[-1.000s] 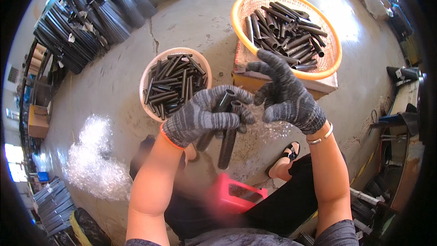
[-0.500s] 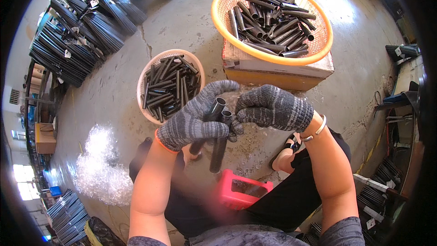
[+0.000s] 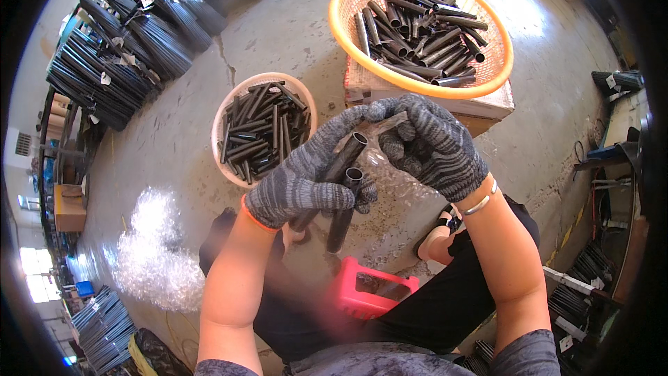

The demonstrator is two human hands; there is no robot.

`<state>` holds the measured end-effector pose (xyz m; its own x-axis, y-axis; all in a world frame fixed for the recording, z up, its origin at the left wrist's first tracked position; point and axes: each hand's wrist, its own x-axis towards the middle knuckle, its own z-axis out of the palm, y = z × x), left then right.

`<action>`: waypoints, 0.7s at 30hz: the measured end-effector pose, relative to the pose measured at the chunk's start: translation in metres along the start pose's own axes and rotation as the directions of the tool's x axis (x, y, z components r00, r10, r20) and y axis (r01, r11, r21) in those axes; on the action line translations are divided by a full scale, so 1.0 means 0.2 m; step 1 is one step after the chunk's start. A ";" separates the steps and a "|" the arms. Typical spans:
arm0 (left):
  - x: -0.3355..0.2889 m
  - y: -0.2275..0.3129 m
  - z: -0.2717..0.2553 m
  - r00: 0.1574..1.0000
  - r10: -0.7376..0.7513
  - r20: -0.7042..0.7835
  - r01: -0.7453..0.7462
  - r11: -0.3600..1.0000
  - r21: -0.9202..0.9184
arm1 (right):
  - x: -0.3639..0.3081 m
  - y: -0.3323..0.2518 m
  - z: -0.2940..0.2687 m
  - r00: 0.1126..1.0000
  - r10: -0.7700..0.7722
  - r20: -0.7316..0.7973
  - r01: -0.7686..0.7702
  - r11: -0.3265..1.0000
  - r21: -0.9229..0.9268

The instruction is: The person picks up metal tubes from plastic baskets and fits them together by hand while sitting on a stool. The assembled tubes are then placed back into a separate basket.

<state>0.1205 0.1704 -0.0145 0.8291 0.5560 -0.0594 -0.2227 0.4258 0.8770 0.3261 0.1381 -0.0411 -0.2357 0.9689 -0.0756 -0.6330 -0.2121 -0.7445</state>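
Observation:
My left hand (image 3: 300, 184), in a grey striped knit glove, is closed around two short black tubes. One tube (image 3: 342, 157) tilts with its open end up, and the other tube (image 3: 339, 228) stands beside it, nearer to me. My right hand (image 3: 445, 150), gloved alike, has its fingers curled and pinches a strip of clear plastic film (image 3: 388, 124). Its fingertips meet those of my left hand above the tubes. More crinkled clear film shows below the right fingers, though whether all of it is one piece I cannot tell.
An orange-rimmed basket (image 3: 506, 63) of black tubes rests on a cardboard box (image 3: 487, 106). Left of it, a pale basket (image 3: 217, 141) holds thinner tubes. Crumpled clear film (image 3: 156, 257) lies at left, and a red plastic stool (image 3: 348, 292) between my legs. Bundled long tubes (image 3: 97, 76) stand far left.
My right hand has risen and turned inward, and the clear film now shows stretched beside its fingers. My left hand has shifted slightly right and up with both tubes.

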 end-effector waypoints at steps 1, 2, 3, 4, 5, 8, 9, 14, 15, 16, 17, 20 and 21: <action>0.00 0.00 -0.01 1.000 0.024 0.004 -0.024 1.000 0.010 | 0.00 0.00 0.00 0.999 -0.013 0.040 0.011 0.998 0.068; -0.01 -0.01 -0.01 1.000 -0.025 -0.008 0.024 1.000 -0.013 | 0.00 0.01 0.00 0.997 -0.030 0.078 0.019 0.991 0.136; -0.03 -0.01 -0.01 0.997 -0.074 -0.018 0.073 0.997 -0.038 | 0.00 0.01 0.00 0.992 -0.048 0.114 0.024 0.979 0.204; -0.04 -0.02 -0.01 0.993 -0.118 -0.015 0.117 0.992 -0.054 | 0.01 -0.01 0.01 0.985 0.004 0.171 -0.061 0.944 0.325; -0.05 -0.03 0.00 0.987 -0.161 -0.011 0.160 0.985 -0.070 | 0.01 -0.02 0.03 0.992 0.019 0.128 -0.066 0.926 0.372; -0.05 -0.04 0.02 0.968 -0.249 0.033 0.250 0.967 -0.050 | 0.04 -0.06 0.01 0.997 -0.073 -0.032 0.078 0.838 0.541; -0.06 -0.05 0.02 0.968 -0.251 0.004 0.250 0.966 -0.066 | 0.06 -0.11 -0.06 0.986 -0.156 0.049 0.097 0.801 0.591; -0.07 -0.05 -0.02 0.972 -0.203 -0.115 0.206 0.978 0.014 | 0.06 -0.23 -0.14 0.920 -0.370 -0.129 0.392 0.876 0.281; -0.07 -0.06 -0.03 0.974 -0.172 -0.149 0.180 0.983 0.042 | 0.05 -0.21 -0.11 0.940 -0.324 -0.105 0.329 0.944 0.024; -0.06 -0.08 -0.06 0.982 -0.111 -0.151 0.126 0.988 0.091 | 0.02 -0.18 -0.06 0.956 -0.276 -0.100 0.247 0.939 -0.238; -0.06 -0.09 -0.07 0.985 -0.095 -0.147 0.109 0.990 0.089 | 0.00 -0.15 -0.02 0.968 -0.227 -0.108 0.148 0.863 -0.483; -0.06 -0.07 -0.07 0.986 -0.054 -0.157 0.077 0.986 0.146 | -0.02 -0.03 -0.01 0.974 0.038 0.223 0.133 0.700 -0.702; -0.06 -0.08 -0.07 0.984 -0.041 -0.175 0.077 0.977 0.201 | -0.01 -0.03 -0.01 0.975 0.094 0.199 0.088 0.662 -0.744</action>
<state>0.1074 0.1674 -0.0343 0.7353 0.6539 -0.1781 -0.0506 0.3149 0.9478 0.3320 0.1376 -0.0392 -0.4363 0.8997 -0.0122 0.1090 0.0394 -0.9933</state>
